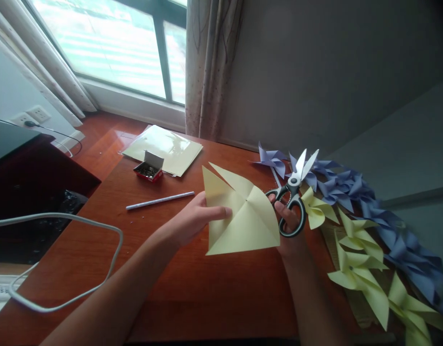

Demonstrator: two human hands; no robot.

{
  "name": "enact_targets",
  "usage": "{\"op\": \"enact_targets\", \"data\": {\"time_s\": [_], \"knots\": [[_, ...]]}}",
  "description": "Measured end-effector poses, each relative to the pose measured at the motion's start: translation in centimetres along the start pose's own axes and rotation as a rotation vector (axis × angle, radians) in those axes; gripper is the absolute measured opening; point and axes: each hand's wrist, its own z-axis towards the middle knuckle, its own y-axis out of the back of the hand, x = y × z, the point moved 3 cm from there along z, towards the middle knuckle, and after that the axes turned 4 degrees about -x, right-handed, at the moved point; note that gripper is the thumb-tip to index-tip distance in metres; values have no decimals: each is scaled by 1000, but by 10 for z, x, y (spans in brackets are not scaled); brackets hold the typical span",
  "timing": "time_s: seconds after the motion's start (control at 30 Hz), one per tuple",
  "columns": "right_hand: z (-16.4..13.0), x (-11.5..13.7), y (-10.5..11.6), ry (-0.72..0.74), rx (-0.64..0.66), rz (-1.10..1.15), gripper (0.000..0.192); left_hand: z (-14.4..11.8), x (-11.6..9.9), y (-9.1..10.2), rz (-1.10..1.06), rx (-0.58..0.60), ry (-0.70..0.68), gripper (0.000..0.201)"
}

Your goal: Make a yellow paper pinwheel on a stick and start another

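No text, label, brand, number or sign can be read anywhere in the view. The yellow paper sheet [243,216] is seen to be blank, no marking can be made out on the scissors [293,192], and any print on the small red box [148,168] or on the white pencil [159,200] is too small to be told.
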Motion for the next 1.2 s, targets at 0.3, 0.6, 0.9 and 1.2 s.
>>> {"op": "enact_targets", "data": {"time_s": [0.3, 0.6, 0.9, 1.2], "knots": [[1, -2, -5, 197, -248, 87, 25, 8, -2, -3, -327, -79, 93, 30], [2, -11, 1, 212, -477, 94, 32, 9, 32, -26, -3, 18, 32, 31], [-8, -14, -4, 344, -429, -184, 32, 10, 30, -16, 105, -307, -115, 27], [-15, -8, -26, 141, 78, -44, 30, 11, 2, 5, -74, -450, -325, 30]]}}
